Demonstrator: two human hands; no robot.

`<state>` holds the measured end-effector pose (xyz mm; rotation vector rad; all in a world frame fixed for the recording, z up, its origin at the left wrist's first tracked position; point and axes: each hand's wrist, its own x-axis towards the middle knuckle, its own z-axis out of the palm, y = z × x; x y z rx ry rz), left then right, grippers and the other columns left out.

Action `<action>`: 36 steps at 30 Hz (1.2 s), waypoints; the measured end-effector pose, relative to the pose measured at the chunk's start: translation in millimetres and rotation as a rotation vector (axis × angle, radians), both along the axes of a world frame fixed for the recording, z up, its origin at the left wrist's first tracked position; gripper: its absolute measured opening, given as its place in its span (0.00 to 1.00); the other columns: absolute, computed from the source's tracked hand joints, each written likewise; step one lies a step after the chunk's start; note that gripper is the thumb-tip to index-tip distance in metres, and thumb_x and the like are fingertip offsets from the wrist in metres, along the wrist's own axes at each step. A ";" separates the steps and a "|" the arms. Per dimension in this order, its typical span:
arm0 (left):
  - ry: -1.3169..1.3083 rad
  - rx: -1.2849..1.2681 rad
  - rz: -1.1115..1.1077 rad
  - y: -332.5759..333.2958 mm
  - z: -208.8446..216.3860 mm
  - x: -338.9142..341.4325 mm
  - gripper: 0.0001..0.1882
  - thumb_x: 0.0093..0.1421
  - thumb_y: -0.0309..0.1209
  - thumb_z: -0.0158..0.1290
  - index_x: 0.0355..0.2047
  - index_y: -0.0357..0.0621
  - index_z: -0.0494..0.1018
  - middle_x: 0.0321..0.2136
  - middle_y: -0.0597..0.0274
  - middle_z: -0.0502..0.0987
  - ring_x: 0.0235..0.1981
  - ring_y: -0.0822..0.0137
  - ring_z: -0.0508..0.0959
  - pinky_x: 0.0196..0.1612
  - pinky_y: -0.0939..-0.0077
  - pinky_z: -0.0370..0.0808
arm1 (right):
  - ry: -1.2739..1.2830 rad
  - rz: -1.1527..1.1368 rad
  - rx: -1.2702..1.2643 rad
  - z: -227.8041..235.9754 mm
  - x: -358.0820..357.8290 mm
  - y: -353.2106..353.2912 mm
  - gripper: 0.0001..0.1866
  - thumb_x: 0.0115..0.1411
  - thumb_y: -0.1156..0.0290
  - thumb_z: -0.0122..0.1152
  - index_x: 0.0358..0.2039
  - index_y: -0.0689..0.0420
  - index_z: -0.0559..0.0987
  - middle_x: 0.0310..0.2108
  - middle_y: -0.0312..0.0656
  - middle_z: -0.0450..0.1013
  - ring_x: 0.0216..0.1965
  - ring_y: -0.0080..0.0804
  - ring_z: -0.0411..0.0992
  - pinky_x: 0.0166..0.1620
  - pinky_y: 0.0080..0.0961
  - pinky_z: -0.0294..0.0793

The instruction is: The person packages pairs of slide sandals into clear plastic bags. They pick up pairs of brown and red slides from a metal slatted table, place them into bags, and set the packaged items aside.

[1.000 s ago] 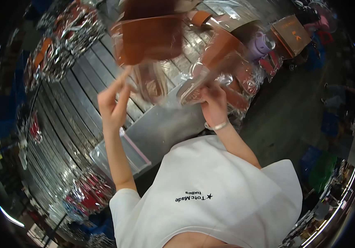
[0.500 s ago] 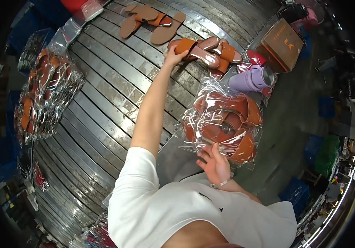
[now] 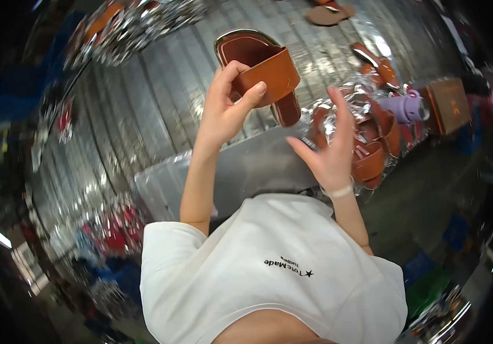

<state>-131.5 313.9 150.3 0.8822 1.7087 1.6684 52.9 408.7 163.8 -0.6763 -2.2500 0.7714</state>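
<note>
Two bare hands show. The left hand (image 3: 229,106) grips one tan-brown leather slide sandal with a single broad strap (image 3: 278,74), its thumb pressed on the strap; the sandal is held up over the slatted grey metal work surface (image 3: 114,117). The right hand (image 3: 333,157) is open and grasps nothing, thumb and fingers spread, in front of a heap of brown sandals in clear crinkled plastic (image 3: 369,157), partly blocking it; overlap and glare prevent a count there. Just beyond the heap are one lilac cylindrical tumbler (image 3: 401,108) and one brown cardboard box (image 3: 450,106), close together. Unwrapped brown sandals (image 3: 328,15) lie at the top edge, too cut off to count. Two further plastic-wrapped piles appear: brown at upper left (image 3: 137,31), red at lower left (image 3: 117,229).
</note>
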 end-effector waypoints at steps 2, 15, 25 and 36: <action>-0.179 -0.114 0.045 -52.1 17.8 6.3 0.10 0.56 0.29 0.55 0.36 0.41 0.67 0.35 0.62 0.67 0.30 0.76 0.70 0.35 0.78 0.71 | -0.186 0.100 0.076 -33.3 -16.1 -29.0 0.32 0.44 0.71 0.70 0.50 0.64 0.67 0.43 0.48 0.70 0.39 0.36 0.72 0.39 0.28 0.72; -0.134 -0.815 0.575 -208.1 -251.3 79.6 0.42 0.35 0.48 0.68 0.43 0.29 0.66 0.39 0.47 0.72 0.40 0.54 0.75 0.46 0.66 0.71 | -0.439 0.180 -1.252 -226.5 22.6 -139.1 0.19 0.48 0.63 0.69 0.34 0.61 0.73 0.28 0.37 0.72 0.25 0.21 0.69 0.30 0.18 0.70; -0.861 0.407 0.666 -281.7 -217.7 79.2 0.12 0.63 0.32 0.47 0.45 0.42 0.68 0.43 0.60 0.73 0.45 0.66 0.73 0.48 0.70 0.71 | -0.293 0.621 -1.096 -203.0 -38.6 -172.1 0.25 0.49 0.65 0.68 0.46 0.60 0.70 0.38 0.38 0.73 0.38 0.21 0.70 0.42 0.21 0.70; 0.190 -0.405 0.974 -358.6 -227.4 50.4 0.07 0.61 0.27 0.44 0.36 0.37 0.67 0.39 0.51 0.76 0.47 0.54 0.74 0.49 0.66 0.69 | -0.991 0.757 -0.431 -190.7 -50.4 -181.3 0.39 0.41 0.47 0.65 0.50 0.53 0.65 0.38 0.55 0.73 0.41 0.49 0.73 0.43 0.37 0.70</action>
